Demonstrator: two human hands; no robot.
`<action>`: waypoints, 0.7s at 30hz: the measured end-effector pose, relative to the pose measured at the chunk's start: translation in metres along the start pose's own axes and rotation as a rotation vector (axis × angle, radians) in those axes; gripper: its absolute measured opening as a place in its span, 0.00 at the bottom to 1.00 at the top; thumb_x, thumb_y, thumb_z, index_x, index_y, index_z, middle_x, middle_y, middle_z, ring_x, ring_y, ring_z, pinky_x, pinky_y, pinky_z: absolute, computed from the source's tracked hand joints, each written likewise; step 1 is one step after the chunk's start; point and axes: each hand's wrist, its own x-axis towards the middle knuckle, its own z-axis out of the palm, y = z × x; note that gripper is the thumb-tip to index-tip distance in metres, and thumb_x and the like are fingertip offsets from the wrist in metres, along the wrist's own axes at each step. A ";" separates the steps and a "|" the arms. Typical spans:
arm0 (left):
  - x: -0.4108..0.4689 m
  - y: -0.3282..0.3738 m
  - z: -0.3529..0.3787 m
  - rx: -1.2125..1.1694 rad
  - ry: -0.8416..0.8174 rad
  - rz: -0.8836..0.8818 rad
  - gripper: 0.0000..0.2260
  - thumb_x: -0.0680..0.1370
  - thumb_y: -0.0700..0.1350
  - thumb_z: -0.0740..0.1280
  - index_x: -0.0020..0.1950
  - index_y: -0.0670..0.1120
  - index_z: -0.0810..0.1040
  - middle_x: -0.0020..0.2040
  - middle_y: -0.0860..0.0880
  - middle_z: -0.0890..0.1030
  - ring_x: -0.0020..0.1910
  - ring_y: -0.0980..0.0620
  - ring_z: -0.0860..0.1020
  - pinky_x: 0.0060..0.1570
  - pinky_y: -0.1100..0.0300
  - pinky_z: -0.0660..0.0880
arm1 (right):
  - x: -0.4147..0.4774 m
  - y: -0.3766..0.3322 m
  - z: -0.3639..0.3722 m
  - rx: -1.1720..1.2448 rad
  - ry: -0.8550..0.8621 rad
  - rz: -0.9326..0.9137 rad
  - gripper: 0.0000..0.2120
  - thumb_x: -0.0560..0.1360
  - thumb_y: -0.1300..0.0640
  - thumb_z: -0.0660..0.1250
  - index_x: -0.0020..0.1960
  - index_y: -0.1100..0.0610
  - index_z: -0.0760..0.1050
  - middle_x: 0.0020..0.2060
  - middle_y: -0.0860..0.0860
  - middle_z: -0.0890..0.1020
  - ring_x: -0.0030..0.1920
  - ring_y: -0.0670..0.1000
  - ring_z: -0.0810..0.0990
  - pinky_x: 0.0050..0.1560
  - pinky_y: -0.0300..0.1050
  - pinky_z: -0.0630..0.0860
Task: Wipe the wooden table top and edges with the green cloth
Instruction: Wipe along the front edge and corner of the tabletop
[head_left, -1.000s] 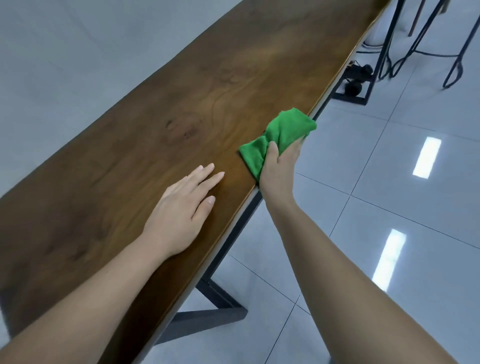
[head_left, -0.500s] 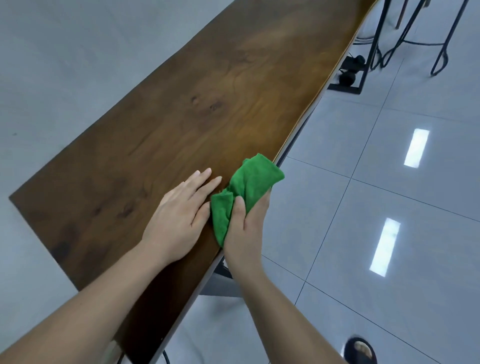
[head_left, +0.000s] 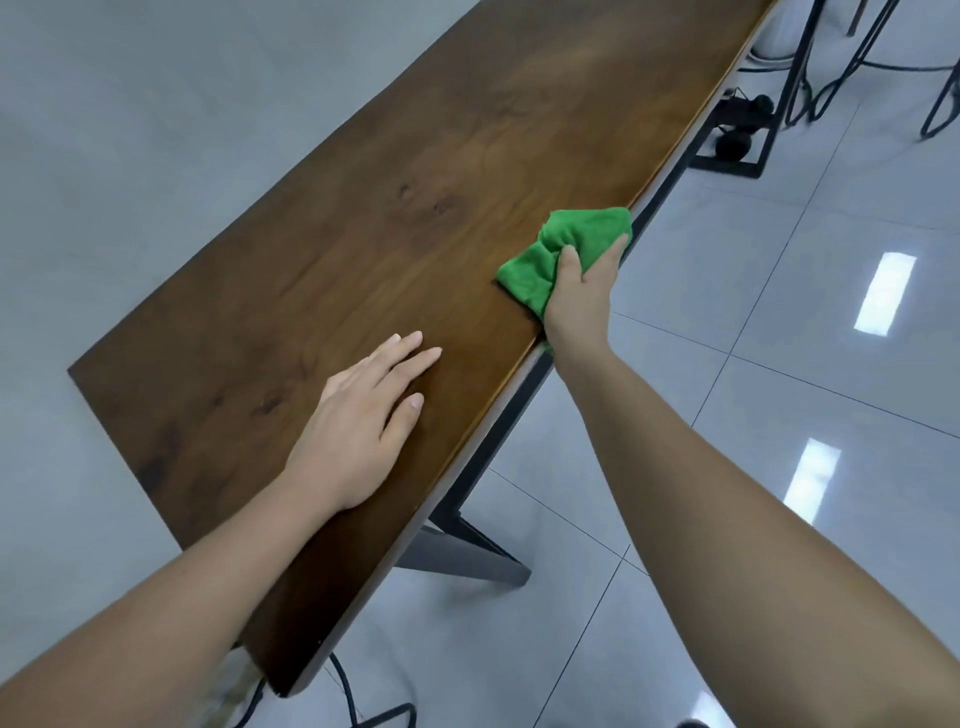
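Slid green cloth (head_left: 569, 236) outward along the bench (head_left: 415, 208) edge since half a second ago; then just beside left grip (head_left: 358, 431), now well apart from it. Kept left grip flat on the wood near the close end, fingers straight, grasping nothing. Clenched right grip (head_left: 579, 299) round the bunched cloth, thumb on top, fingers over its outer side; cloth on the top right at the rim, a scrap showing below the wrist over the side. Risks, as judged: covering only a narrow strip with so bunched a cloth, thus missing stretches; slipping off the rim if pressing too far outward, dropping cloth to the floor (head_left: 779, 389). Noted black cable (head_left: 345, 686) under the close corner, dark metal leg (head_left: 470, 527) below the edge, further black frames and cords (head_left: 737, 124) by the far end: snag hazards for feet, all below the wipe path.
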 end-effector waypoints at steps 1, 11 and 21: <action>0.000 0.000 0.000 -0.007 0.002 -0.002 0.22 0.91 0.55 0.53 0.87 0.60 0.65 0.88 0.61 0.61 0.88 0.60 0.55 0.84 0.45 0.60 | -0.005 0.000 0.001 0.013 -0.002 0.003 0.42 0.84 0.41 0.55 0.89 0.50 0.37 0.89 0.48 0.49 0.88 0.50 0.51 0.87 0.60 0.53; 0.000 0.007 -0.003 0.007 0.007 -0.043 0.22 0.92 0.51 0.56 0.87 0.59 0.65 0.88 0.61 0.61 0.87 0.62 0.56 0.82 0.52 0.57 | -0.185 0.027 0.024 0.096 -0.076 -0.075 0.32 0.91 0.53 0.56 0.90 0.53 0.45 0.85 0.42 0.57 0.81 0.32 0.58 0.73 0.23 0.54; -0.007 0.006 -0.001 0.004 0.059 -0.109 0.22 0.90 0.51 0.58 0.85 0.58 0.69 0.87 0.58 0.66 0.86 0.58 0.61 0.82 0.50 0.61 | -0.172 0.028 0.019 -0.007 -0.112 -0.145 0.37 0.89 0.55 0.60 0.89 0.58 0.41 0.89 0.53 0.51 0.88 0.49 0.51 0.83 0.33 0.48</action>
